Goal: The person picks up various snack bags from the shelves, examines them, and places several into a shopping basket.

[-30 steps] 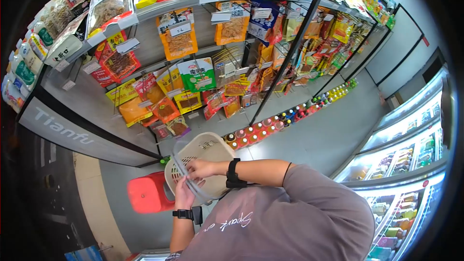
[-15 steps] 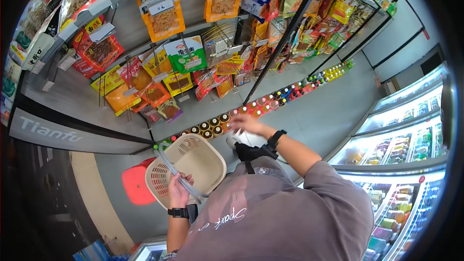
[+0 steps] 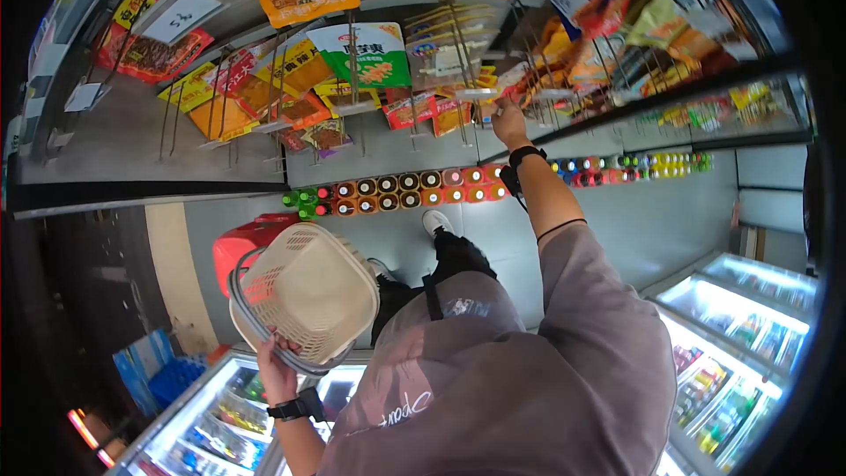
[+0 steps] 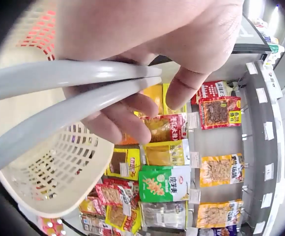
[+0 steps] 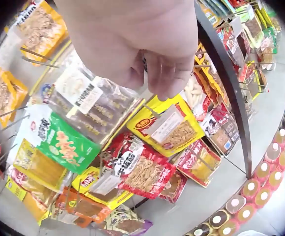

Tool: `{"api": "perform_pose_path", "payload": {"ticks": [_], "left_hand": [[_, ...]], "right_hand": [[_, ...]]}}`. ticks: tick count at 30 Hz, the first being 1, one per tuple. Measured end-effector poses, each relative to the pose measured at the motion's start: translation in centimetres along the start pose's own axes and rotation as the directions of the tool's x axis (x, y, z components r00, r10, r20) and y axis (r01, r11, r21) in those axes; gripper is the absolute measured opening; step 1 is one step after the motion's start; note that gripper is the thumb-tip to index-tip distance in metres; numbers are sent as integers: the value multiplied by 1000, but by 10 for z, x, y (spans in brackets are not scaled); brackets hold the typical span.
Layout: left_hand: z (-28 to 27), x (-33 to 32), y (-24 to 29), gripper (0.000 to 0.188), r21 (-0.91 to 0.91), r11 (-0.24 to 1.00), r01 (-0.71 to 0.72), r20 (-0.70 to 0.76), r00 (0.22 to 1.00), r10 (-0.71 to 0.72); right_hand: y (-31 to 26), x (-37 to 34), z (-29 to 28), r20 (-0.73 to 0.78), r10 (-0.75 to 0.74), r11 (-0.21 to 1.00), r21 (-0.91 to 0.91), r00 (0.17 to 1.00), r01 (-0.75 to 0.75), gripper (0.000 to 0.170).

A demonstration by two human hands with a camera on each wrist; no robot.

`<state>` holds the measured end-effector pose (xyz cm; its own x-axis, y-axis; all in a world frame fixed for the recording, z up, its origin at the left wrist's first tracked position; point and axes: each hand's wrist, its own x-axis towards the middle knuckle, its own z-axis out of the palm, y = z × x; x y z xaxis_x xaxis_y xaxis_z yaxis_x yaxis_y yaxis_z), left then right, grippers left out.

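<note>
A beige plastic shopping basket (image 3: pixel 322 278) with slotted walls hangs low at the front left, nothing inside it. My left hand (image 3: pixel 278 370) grips its two grey handles (image 4: pixel 78 73), its fingers curled around them in the left wrist view. My right hand (image 3: pixel 511 123) reaches out to the hanging snack packets on the rack. In the right wrist view its bent fingertips are right at the top of a yellow snack packet (image 5: pixel 167 125), beside a clear-fronted packet (image 5: pixel 91 105). The palm hides the space between thumb and fingers, so I cannot tell whether they pinch anything.
A green snack packet (image 3: pixel 359 55) and several others hang from metal hooks. Rows of capped bottles (image 3: pixel 388 194) line the floor beneath the rack. A red stool-like object (image 3: pixel 242 242) stands behind the basket. Lit coolers (image 3: pixel 740 317) stand at right; a glass-topped case (image 3: pixel 216 427) at lower left.
My right hand has left the basket handles and stretched forward to the hanging packets. The left hand keeps hold of the basket, now lower and farther left in view. The body has moved nearer the rack.
</note>
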<state>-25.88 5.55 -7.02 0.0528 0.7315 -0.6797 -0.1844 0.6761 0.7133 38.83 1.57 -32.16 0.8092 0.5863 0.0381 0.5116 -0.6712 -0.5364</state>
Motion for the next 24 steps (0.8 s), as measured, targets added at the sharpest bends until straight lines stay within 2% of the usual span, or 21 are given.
{"api": "perform_pose_path", "payload": {"ticks": [1,3,4,5,6,8,10,12,14,16,18,19,20,22,23,24], "left_hand": [[7,-7,-1,27,5,1000,-21,-21,1000,21],[15,-15,-7,28,32,996,-81,-63,995,83],[20,-18,-11,29,35,994,-108,-72,991,110],[20,-22,-16,29,29,992,-124,-81,989,126],[17,-21,-25,29,-10,990,-138,-153,979,135],[24,-27,-32,29,-10,987,-159,-161,975,155],[32,-27,-38,28,-17,987,-159,-228,962,151],[36,-25,-45,27,-52,984,-168,-209,966,154],[49,-29,-47,28,-80,982,-168,-223,964,147],[58,-30,-45,28,-85,980,-182,-217,963,160],[60,-31,-47,29,-75,978,-194,-220,960,174],[58,-31,-47,29,-74,980,-186,-229,959,165],[57,-30,-46,30,-72,981,-182,-234,959,161],[54,-31,-47,30,-74,980,-184,-230,960,162],[54,-31,-47,30,-79,980,-183,-237,958,160],[55,-32,-48,29,-87,979,-184,-243,957,158]], "right_hand": [[6,17,5,11,-29,1000,-1,1000,29,35],[5,38,11,127,15,971,-238,992,16,48],[2,47,14,123,-13,972,-229,992,41,48],[-1,54,14,185,-14,939,-335,983,77,57],[-5,62,11,238,-7,892,-438,971,114,67],[1,78,26,311,-26,852,-490,950,184,73],[13,89,39,312,-178,805,-500,933,320,79],[10,93,40,322,-203,776,-523,925,352,79],[5,100,38,359,-130,866,-413,924,282,80],[0,108,35,397,-104,841,-454,912,294,78],[-7,108,34,443,-68,797,-515,894,316,62],[-11,104,36,408,-23,814,-522,913,254,54],[1,110,48,410,-26,819,-515,912,255,54],[47,128,84,493,-125,903,-303,861,305,55],[18,114,52,450,-150,927,-246,880,284,53],[15,107,48,449,-156,927,-240,879,287,53]]}}
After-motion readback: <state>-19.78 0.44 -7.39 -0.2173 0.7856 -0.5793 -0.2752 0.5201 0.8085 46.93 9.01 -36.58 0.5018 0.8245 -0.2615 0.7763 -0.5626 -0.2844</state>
